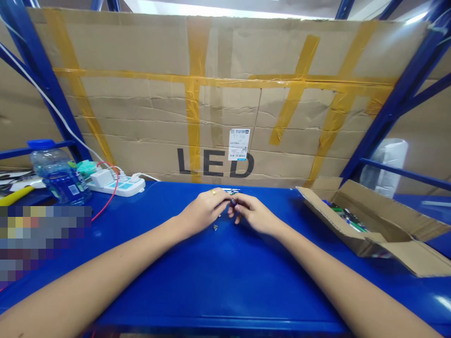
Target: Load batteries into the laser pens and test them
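My left hand, with a ring on one finger, and my right hand meet above the middle of the blue table. Between the fingertips of my right hand is a small dark purplish piece, too small and partly hidden to name. The fingers of my left hand are closed against it, and what they pinch is hidden. Just behind the hands lie several thin silvery rods, partly covered by my fingers. A small metallic bit rests on the table in front of my left hand.
An open cardboard box with several pen-like items stands right on the blue table. At left are a blue-capped bottle and a white power strip with cables. A large cardboard panel closes off the back.
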Available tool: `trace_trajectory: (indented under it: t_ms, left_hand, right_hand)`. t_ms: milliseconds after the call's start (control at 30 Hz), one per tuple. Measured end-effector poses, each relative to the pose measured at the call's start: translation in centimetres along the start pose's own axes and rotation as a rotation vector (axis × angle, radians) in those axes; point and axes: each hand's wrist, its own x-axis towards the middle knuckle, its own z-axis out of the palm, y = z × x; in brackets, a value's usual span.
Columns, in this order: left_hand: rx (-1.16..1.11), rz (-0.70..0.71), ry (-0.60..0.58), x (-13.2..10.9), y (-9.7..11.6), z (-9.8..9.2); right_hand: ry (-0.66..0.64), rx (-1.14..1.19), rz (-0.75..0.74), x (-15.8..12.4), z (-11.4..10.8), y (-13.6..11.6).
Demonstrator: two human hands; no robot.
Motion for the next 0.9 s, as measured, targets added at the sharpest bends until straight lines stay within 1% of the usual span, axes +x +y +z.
trace_trajectory:
  t_ms: [133,267,300,367,467,567,633,767,900]
  left_hand:
    - [0.012,-0.010,-0.045,-0.2,0.1,0.0]
    - [0.087,-0.134,-0.069,-0.3,-0.1,-0.2]
    - [0.116,-0.163,-0.104,-0.3,-0.4,-0.2]
    - [0.172,-0.190,-0.215,-0.3,-0.9,-0.4]
    - [0.192,-0.185,-0.396,-0.6,-1.8,-0.3]
    - [0.171,-0.160,-0.496,-1.0,-2.5,0.0]
    - [0.170,-0.144,-0.519,-1.2,-2.8,0.3]
    - [0.156,-0.147,-0.524,-1.2,-3.1,0.7]
    - [0.188,-0.220,-0.523,-1.0,-3.0,0.2]
  right_hand:
    - [-0.006,0.059,-0.019,0.2,0.0,0.4]
    - [0.017,0.027,-0.053,0.3,-0.4,0.9]
    - [0.021,0.002,-0.058,0.3,-0.5,0.9]
    - [0.027,-0.061,-0.062,0.2,-0.7,0.8]
    - [0.026,-0.151,-0.063,0.2,-0.7,0.7]
    - [0.029,-0.205,-0.047,0.3,-0.7,1.0]
    - [0.033,-0.234,-0.030,0.4,-0.7,1.2]
    - [0.010,-0.293,-0.029,0.4,-0.6,1.3]
    - [0.006,-0.309,-0.016,0.3,-0.5,1.1]
